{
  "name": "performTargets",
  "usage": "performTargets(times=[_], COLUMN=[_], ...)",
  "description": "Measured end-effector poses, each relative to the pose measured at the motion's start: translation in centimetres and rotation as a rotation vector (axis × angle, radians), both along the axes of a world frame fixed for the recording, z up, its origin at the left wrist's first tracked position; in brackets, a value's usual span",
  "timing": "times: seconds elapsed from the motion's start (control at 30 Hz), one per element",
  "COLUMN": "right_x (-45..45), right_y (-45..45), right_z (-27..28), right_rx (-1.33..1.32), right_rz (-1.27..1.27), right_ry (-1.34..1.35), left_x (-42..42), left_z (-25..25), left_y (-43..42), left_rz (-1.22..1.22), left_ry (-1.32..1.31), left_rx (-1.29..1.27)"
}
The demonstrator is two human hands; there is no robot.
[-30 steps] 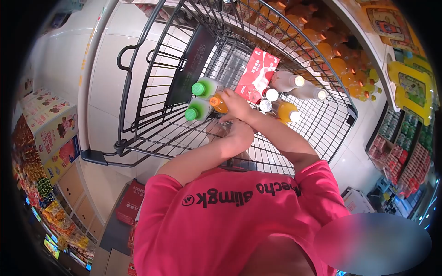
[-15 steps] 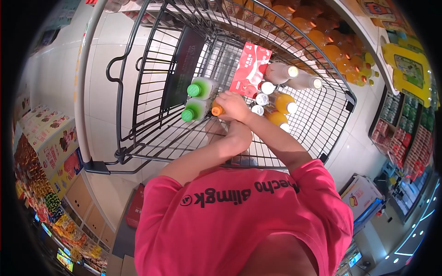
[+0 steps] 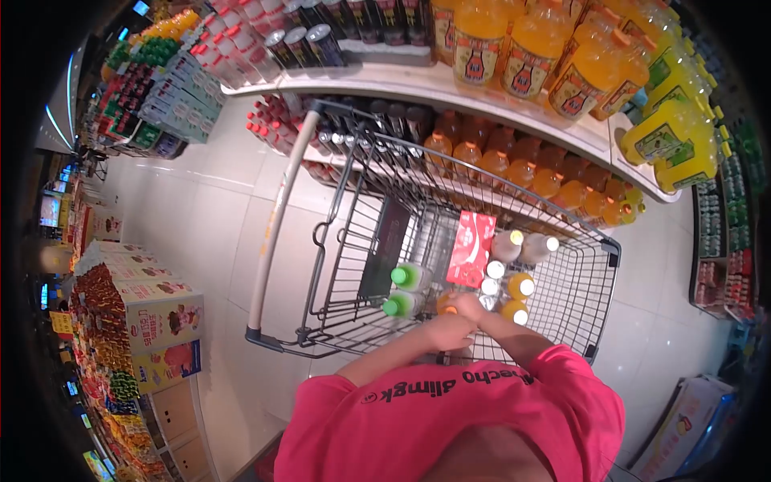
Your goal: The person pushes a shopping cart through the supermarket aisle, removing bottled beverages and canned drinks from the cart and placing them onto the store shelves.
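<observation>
My right hand reaches into the shopping cart, its fingers closed around the top of an orange-capped bottle. My left hand crosses close to the right wrist; its fingers are mostly hidden. To the left of the hands stand two green-capped bottles. Just beyond is a red and white carton. On the right, white-capped bottles, two bottles of orange drink and two pale bottles stand close together.
Shelves ahead hold large orange drink bottles, dark cans and yellow bottles. The cart's push handle is at left. A display of boxes stands at far left; a white carton is at lower right.
The view has tilted up, bringing more shelving into sight, and the cart appears lower and farther right. My right hand stays on the orange-capped bottle.
</observation>
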State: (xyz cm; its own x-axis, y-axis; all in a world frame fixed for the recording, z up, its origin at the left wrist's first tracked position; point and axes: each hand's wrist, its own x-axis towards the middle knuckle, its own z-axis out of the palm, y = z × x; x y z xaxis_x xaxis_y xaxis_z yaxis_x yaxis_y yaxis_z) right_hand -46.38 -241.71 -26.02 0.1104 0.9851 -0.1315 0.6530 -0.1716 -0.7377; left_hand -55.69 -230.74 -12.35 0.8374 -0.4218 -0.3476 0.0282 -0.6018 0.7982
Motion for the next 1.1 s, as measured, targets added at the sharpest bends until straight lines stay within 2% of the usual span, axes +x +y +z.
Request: performTargets(times=[0.07, 0.17, 0.27, 0.3, 0.43, 0.53, 0.57, 0.67, 0.7, 0.77, 0.8, 0.83, 0.9, 1.0, 1.1], right_x=[0.0, -0.1, 0.3, 0.7, 2.0, 3.5, 4.0, 5.3, 5.5, 6.0, 6.1, 6.2, 6.3, 6.3, 5.4], right_y=[-0.8, -0.5, -0.9, -0.9, -0.4, -0.2, -0.2, 0.1, -0.1, -0.4, -0.7, -1.1, -1.9, -3.0, -4.6], right_z=[-1.7, 4.4, 9.0, 10.0, 15.5, 19.9, 21.6, 25.2, 26.0, 27.4, 27.6, 27.1, 25.2, 22.5, 20.6], right_rx=[0.332, 0.166, 0.191, 0.236, 0.346, 0.431, 0.469, 0.552, 0.573, 0.577, 0.582, 0.605, 0.664, 0.802, 0.666], right_rz=[-0.062, -0.185, -0.306, -0.311, -0.342, -0.356, -0.363, -0.427, -0.459, -0.545, -0.591, -0.638, -0.718, -0.764, -0.714], right_ry=[0.103, 0.106, 0.163, 0.151, 0.163, 0.184, 0.176, 0.203, 0.224, 0.259, 0.281, 0.38, 0.579, 0.537, 0.532], left_x=[-0.8, -2.5, -3.7, -3.6, -2.4, -0.2, 0.3, 2.0, 2.5, 3.4, 3.9, 4.0, 4.2, 5.2, 6.6], left_z=[1.4, 1.7, 1.8, 1.2, 0.1, 1.3, 1.8, 5.0, 6.5, 4.8, 4.2, 5.9, 3.7, 3.9, 5.4], left_y=[1.9, 4.7, 6.5, 7.0, 6.1, 4.8, 4.4, 4.0, 3.7, 3.3, 3.3, 2.9, 2.4, 2.5, 2.1], left_rz=[0.154, 0.411, 0.544, 0.489, 0.397, 0.429, 0.494, 0.529, 0.55, 0.555, 0.555, 0.563, 0.65, 0.671, 0.692], left_ry=[0.005, -0.088, -0.257, -0.161, -0.269, -0.363, -0.293, -0.178, -0.21, -0.286, -0.316, -0.281, -0.238, -0.155, -0.213], left_rx=[0.018, -0.101, 0.065, 0.08, 0.157, -0.003, -0.214, -0.297, -0.278, -0.425, -0.498, -0.553, -0.768, -0.944, -0.953])
